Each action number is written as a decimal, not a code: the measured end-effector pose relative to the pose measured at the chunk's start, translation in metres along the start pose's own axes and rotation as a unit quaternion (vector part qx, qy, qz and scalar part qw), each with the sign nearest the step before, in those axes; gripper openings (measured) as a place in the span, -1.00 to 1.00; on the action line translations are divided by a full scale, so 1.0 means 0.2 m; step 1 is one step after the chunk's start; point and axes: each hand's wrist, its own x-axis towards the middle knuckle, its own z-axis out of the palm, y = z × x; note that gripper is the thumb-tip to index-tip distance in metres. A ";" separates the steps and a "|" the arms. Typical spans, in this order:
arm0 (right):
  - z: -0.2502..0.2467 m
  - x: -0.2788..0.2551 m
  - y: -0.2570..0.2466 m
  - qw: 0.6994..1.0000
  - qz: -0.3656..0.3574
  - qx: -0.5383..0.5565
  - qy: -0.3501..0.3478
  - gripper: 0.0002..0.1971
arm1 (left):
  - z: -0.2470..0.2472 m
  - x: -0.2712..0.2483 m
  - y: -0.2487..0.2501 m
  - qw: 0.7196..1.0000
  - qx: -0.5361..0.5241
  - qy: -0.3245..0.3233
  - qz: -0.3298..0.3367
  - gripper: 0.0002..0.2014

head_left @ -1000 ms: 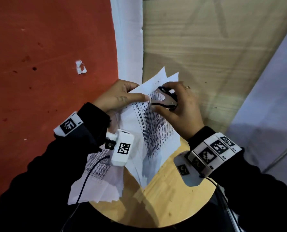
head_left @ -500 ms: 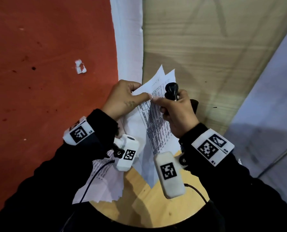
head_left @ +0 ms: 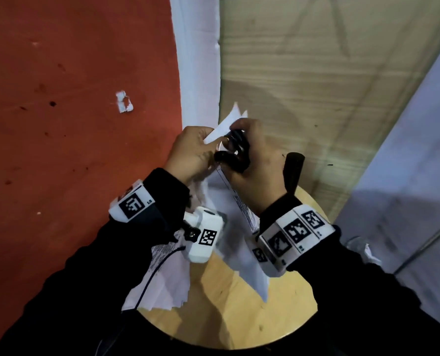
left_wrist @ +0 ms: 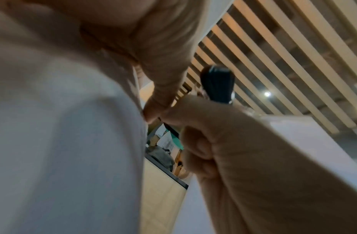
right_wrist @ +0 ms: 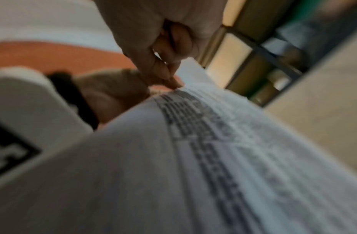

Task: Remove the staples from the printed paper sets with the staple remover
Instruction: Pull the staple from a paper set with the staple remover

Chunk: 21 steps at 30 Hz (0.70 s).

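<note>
The left hand (head_left: 188, 152) holds up a stapled set of printed paper (head_left: 242, 209) above the round wooden desk (head_left: 229, 312), its fingers curled round the top corner of the sheets, thumb on the near side. The right hand (head_left: 254, 163) is pressed close against it at that same corner, and its fingers are wrapped round the black staple remover (head_left: 233, 150), gripping it so that the tool sits between the two hands right at the paper's upper edge. From the left wrist view the black top of the remover (left_wrist: 217, 85) sticks up above the curled right fingers (left_wrist: 197, 147), and the left thumb tip (left_wrist: 153, 110) touches the right hand. Whether the tool's teeth are on a staple cannot be told (the hands cover that spot).

The held set hangs down from the corner, its printed table facing the person, and the lower edge reaches over the desk. In the right wrist view the printed lines (right_wrist: 203, 129) run close under the camera, blurred, with the right fingers (right_wrist: 163, 69) pinched together at the sheet's far end.

A second pile of printed sheets (head_left: 162, 286) lies on the left part of the desk, under the left forearm, overhanging the edge. A small scrap of white paper (head_left: 124, 102) lies on the red floor (head_left: 59, 150) well apart from the desk
</note>
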 end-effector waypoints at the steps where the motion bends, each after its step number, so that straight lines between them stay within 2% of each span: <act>1: -0.01 0.00 0.01 1.000 0.000 -0.002 0.010 -0.61 | -0.01 0.01 -0.01 1.000 0.021 0.008 0.008 -0.56; 4: -0.06 0.00 0.08 0.990 0.087 0.082 0.079 -0.67 | -0.09 0.03 -0.05 0.995 0.088 0.020 0.040 -0.53; 6: -0.11 -0.03 0.16 0.982 0.154 0.064 0.084 -0.70 | -0.14 0.04 -0.06 0.991 0.114 0.014 0.065 -0.49; 8: -0.14 -0.08 0.28 0.974 0.223 -0.017 0.030 -0.73 | -0.16 0.04 -0.07 0.979 0.173 0.012 0.105 -0.41; 11: -0.13 -0.17 0.45 0.942 0.302 -0.116 -0.086 -0.77 | -0.18 0.03 -0.07 0.961 0.234 -0.024 0.149 -0.39; 14: -0.15 -0.17 0.51 0.944 0.278 -0.151 -0.090 -0.68 | -0.20 0.02 -0.06 0.956 0.235 -0.073 0.161 -0.55; 15: -0.16 -0.15 0.51 0.953 0.255 -0.136 -0.087 -0.66 | -0.21 0.01 -0.05 0.954 0.237 -0.089 0.162 -0.65; 17: -0.17 -0.11 0.50 0.964 0.254 -0.023 -0.080 -0.68 | -0.25 0.00 -0.01 0.946 0.240 -0.135 0.170 -0.84; 19: -0.16 -0.07 0.47 0.942 0.305 0.115 -0.084 -0.67 | -0.29 -0.02 0.04 0.943 0.227 -0.185 0.156 -0.89; 21: -0.13 -0.03 0.44 0.907 0.347 0.206 -0.119 -0.68 | -0.35 -0.02 0.08 0.944 0.208 -0.218 0.135 -0.88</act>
